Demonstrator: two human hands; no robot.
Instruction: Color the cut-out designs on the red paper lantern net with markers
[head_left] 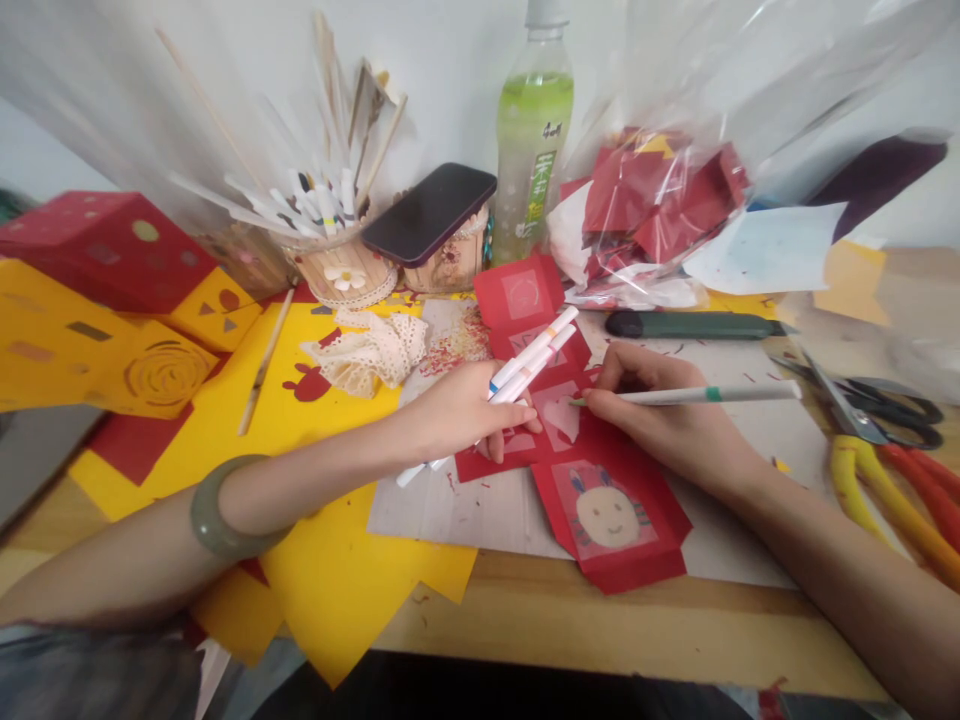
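My left hand (465, 410) is closed around several white marker pens (534, 355), whose ends stick out on both sides of the fist. It rests over the red paper box cutout (517, 455), which lies flat and unfolded. In my right hand (660, 410) a white marker with a green band (712, 394) is pinched like a pen. Its tip meets a pale shape (561, 418) on a middle panel of the cutout. On the lower panel is a drawn smiling face (609, 517) with blue ears. My left fingers hide part of the side panel.
Beyond the cutout lies a green utility knife (690, 325). Scissors (847, 400) are at right. A marker cup (341, 265), a phone (431, 213) and a drink bottle (534, 150) stand behind. Yellow paper (330, 570), lace (375, 350) and decorated boxes (105, 250) occupy the left.
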